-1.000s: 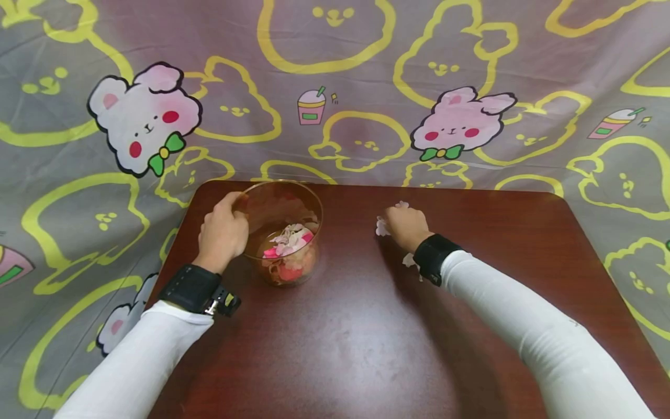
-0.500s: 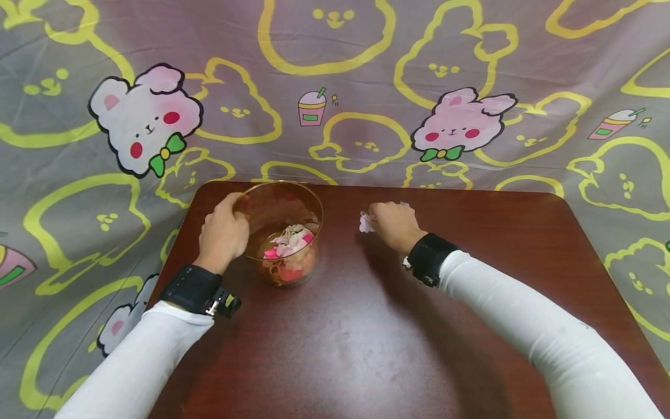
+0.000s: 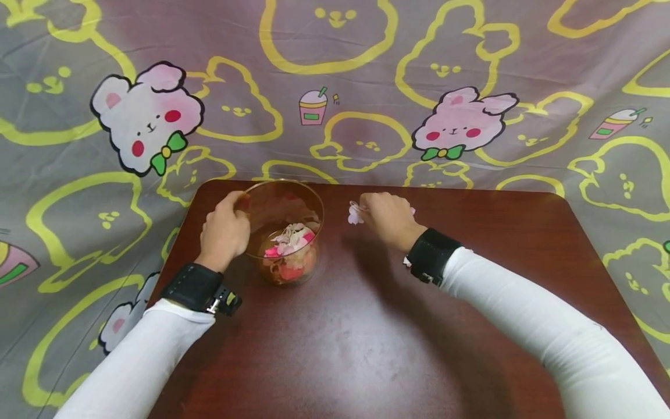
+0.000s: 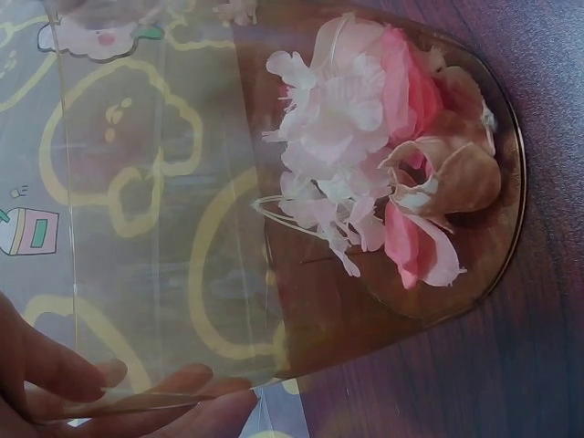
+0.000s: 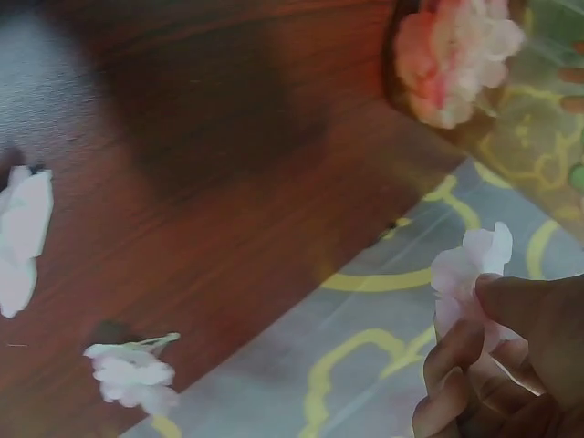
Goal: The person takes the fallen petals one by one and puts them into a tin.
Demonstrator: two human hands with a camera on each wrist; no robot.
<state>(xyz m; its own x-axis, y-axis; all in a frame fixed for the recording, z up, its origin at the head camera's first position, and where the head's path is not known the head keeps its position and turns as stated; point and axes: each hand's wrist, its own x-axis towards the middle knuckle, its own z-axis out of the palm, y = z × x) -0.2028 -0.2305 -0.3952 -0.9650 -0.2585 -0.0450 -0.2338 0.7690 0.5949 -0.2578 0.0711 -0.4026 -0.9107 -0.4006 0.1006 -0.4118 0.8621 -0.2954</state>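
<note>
table [image 3: 366, 326] of dark wood against cartoon-rabbit cloth [image 3: 335, 87]

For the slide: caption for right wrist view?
Right hand pinches pale pink fabric flower; two more lie on dark wooden table.

Glass bowl left, flower-holding hand right, both at the table's far edge

The left hand [image 3: 224, 231] grips the glass bowl [image 3: 285, 230], artificial flowers [image 3: 290, 240] inside; the right hand [image 3: 388, 219] holds a blossom [image 3: 355, 213] just right of it; loose blossoms [image 5: 132, 372] lie on the table [image 3: 366, 349].
</note>
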